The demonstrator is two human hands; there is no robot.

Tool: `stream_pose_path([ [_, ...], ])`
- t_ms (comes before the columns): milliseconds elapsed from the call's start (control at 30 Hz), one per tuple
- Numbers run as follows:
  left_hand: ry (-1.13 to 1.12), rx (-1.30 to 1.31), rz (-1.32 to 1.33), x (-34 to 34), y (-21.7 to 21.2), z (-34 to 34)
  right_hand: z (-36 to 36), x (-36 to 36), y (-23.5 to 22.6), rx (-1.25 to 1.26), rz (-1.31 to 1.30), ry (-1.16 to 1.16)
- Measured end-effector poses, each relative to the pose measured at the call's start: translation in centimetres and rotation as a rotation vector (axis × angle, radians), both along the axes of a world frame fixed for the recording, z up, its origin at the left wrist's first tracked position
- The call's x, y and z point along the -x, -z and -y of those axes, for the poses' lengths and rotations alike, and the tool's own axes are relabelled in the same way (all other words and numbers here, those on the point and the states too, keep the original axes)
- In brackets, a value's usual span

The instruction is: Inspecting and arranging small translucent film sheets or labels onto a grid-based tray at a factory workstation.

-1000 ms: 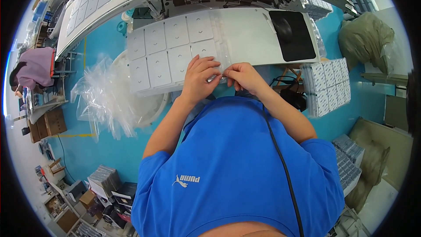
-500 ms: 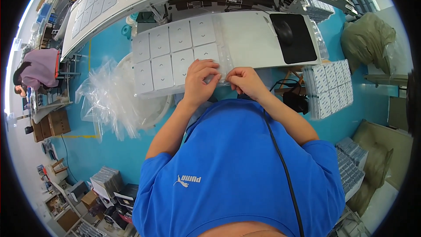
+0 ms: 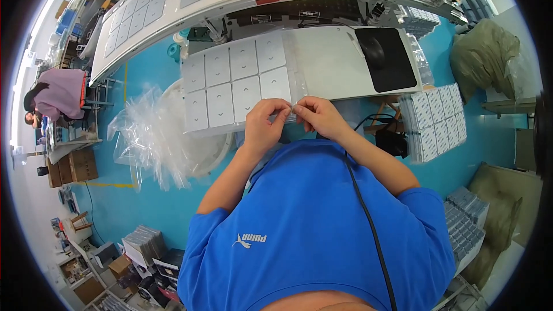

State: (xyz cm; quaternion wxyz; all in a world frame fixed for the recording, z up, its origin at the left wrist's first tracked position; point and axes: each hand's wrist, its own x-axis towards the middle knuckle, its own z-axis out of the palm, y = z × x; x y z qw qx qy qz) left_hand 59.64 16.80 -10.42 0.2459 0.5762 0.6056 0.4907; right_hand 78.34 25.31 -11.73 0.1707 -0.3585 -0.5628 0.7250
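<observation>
Seven white square panels lie in two rows on the left half of the desk, each apparently bagged. At the near edge, the left hand and right hand meet, fingers pinched together on a clear bag; its contents cannot be made out. A heap of unused bags sits beyond the left edge: much remains. A black pad occupies the right end.

Black mouse pad sits far right on the surface; clear bags heaped left, green sack beyond.
</observation>
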Motion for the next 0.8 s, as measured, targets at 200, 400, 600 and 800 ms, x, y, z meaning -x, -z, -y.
stream_pose_path([
  [200, -0.154, -0.03, -0.215, 1.2, 2.4, -1.5, 0.7, -1.9, 1.1, -0.041, 0.011, 0.044],
  [400, -0.221, 0.165, -0.077, 2.3, 2.2, -2.2, 1.4, -5.3, 4.2, 0.097, 0.063, 0.073],
  [600, 0.1, 0.214, 0.154, 1.2, 3.1, -2.4, 1.8, -5.1, 4.8, 0.086, 0.008, 0.083],
  [800, 0.101, 0.238, -0.011, -0.7, 1.7, -3.2, 1.3, -4.1, 3.7, 0.229, 0.182, 0.072],
])
